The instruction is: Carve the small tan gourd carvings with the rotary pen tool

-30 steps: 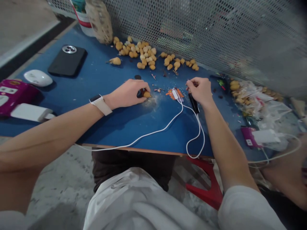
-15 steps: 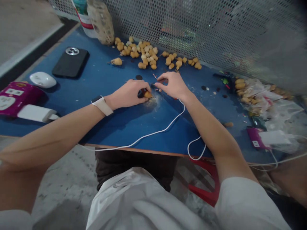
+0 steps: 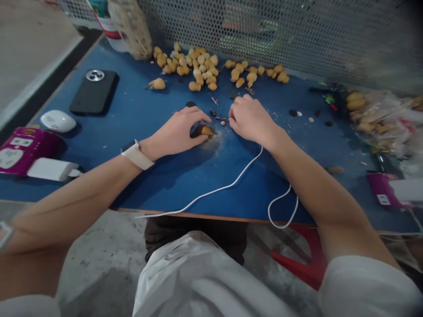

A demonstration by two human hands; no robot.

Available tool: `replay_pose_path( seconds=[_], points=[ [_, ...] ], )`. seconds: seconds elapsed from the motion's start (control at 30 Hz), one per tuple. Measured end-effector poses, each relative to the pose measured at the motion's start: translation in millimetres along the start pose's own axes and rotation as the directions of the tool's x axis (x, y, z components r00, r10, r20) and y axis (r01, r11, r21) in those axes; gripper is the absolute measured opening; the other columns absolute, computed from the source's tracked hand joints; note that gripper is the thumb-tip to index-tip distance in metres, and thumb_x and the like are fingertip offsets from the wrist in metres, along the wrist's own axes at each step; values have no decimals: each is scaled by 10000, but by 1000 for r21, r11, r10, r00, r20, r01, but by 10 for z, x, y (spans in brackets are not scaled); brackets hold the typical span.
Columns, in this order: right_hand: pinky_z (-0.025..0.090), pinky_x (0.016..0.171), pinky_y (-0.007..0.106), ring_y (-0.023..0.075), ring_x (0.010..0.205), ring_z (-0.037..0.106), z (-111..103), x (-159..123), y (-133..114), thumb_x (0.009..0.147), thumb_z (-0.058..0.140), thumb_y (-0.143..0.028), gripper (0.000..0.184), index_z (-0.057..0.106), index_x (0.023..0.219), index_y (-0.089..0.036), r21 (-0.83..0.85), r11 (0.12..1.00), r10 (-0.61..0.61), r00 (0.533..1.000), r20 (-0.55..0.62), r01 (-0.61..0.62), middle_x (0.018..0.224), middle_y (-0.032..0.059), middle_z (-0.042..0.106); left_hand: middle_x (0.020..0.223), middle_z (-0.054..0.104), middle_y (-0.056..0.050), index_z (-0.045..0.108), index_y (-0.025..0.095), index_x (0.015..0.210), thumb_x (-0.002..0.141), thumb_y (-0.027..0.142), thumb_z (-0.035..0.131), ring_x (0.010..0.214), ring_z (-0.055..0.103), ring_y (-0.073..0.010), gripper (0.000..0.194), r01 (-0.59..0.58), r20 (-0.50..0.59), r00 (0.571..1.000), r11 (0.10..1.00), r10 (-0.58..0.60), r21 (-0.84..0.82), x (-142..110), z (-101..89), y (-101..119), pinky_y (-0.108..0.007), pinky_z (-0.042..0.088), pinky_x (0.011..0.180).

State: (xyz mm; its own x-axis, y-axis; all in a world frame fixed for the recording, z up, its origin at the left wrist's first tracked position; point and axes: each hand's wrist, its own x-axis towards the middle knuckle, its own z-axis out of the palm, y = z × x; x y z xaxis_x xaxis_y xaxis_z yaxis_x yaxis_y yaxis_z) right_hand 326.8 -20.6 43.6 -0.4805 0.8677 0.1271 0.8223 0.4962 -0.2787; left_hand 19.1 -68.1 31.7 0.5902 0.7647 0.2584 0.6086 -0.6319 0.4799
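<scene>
My left hand (image 3: 183, 130), with a watch on its wrist, is curled around a small orange-brown gourd (image 3: 206, 130) on the blue table. Its thumb touches the gourd, and a dark part lies in shadow between thumb and forefinger. Pale dust surrounds it. Just to the right, my right hand (image 3: 249, 116) rests closed, its fingers curled down on the table; what they hold is hidden. Small dark bits (image 3: 218, 116) and a tiny tan piece (image 3: 223, 123) lie by its fingertips. From under that hand a white cable (image 3: 228, 187) runs to the table's front edge.
Many small tan gourds (image 3: 201, 66) lie along the perforated metal panel (image 3: 264, 35). At left are a black phone (image 3: 94, 92), a white oval case (image 3: 58, 121) and a purple power strip (image 3: 24, 149) with a charger. A plastic bag (image 3: 393, 114) and a second purple strip (image 3: 383, 189) are at right.
My right hand has shifted right and its fingers have curled downward, uncovering the small dark bits. My left forefinger has lifted slightly from the gourd. The view has turned a little.
</scene>
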Motion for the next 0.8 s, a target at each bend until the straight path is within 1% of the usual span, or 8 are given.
replay_pose_path(
  seconds=[0.1,0.27,0.4,0.5,0.57,0.63,0.7,0.8],
  points=[
    [530,1259,881,655,1533,564,74,-40,-25,1153,767,-649,462,916,1351,-260,-50,998,-49,997,-51,46,1298,248,824,1484,882,-153,876,248,1466,1082,429,842,1435,785,-452,425,5,10,1000,1000,-5,4,-1,-12,-10,-670,604,1367],
    [503,1313,819,624,1554,582,167,-63,9,1230,711,-735,572,896,1262,-194,-77,995,-66,993,-99,58,1306,248,784,1473,877,-154,869,258,1483,1085,439,845,1441,769,-456,438,10,-24,1000,1000,-10,-9,-4,-17,9,-685,603,1360],
    [534,1290,782,606,1534,609,118,-27,26,1219,768,-700,532,860,1247,-177,-76,997,-24,995,-101,17,1295,236,764,1493,856,-159,831,242,1518,1128,446,820,1477,763,-456,439,36,-53,998,999,-37,-23,-5,-49,27,-691,594,1374],
    [585,1222,713,541,1415,695,-16,-35,-122,1274,655,-577,415,817,1238,-196,-82,997,9,998,-60,-14,1248,224,769,1540,841,-155,796,251,1548,1148,422,811,1490,778,-429,435,52,-86,995,998,-54,-34,-7,-75,29,-649,616,1369],
    [620,1133,623,454,1260,737,-89,-75,-306,1302,603,-569,370,788,1257,-253,23,1000,3,1000,-5,-2,1175,178,775,1545,850,-156,781,251,1569,1153,402,799,1482,798,-410,443,51,-116,992,998,-55,-35,-9,-85,35,-619,643,1346],
    [620,1063,577,412,1147,730,-112,-130,-494,1306,598,-577,341,753,1247,-279,113,993,-31,998,61,24,1106,148,773,1523,872,-160,778,250,1574,1164,410,778,1459,822,-392,440,42,-140,989,998,-48,-42,-9,-87,45,-591,672,1312],
    [604,1036,557,400,1107,714,-92,-176,-608,1299,601,-575,314,718,1246,-288,133,990,-55,995,78,44,1090,137,769,1499,896,-157,773,254,1570,1189,467,752,1445,843,-374,437,30,-163,986,994,-47,-103,-6,-84,52,-562,697,1272],
    [586,1021,550,404,1083,709,-34,-199,-574,1294,568,-557,295,682,1262,-287,108,994,-33,999,35,29,1102,143,768,1503,920,-159,754,272,1566,1234,628,673,1466,868,-360,493,-9,-209,975,929,-73,-369,-3,-89,42,-544,711,1248]
  ],
)
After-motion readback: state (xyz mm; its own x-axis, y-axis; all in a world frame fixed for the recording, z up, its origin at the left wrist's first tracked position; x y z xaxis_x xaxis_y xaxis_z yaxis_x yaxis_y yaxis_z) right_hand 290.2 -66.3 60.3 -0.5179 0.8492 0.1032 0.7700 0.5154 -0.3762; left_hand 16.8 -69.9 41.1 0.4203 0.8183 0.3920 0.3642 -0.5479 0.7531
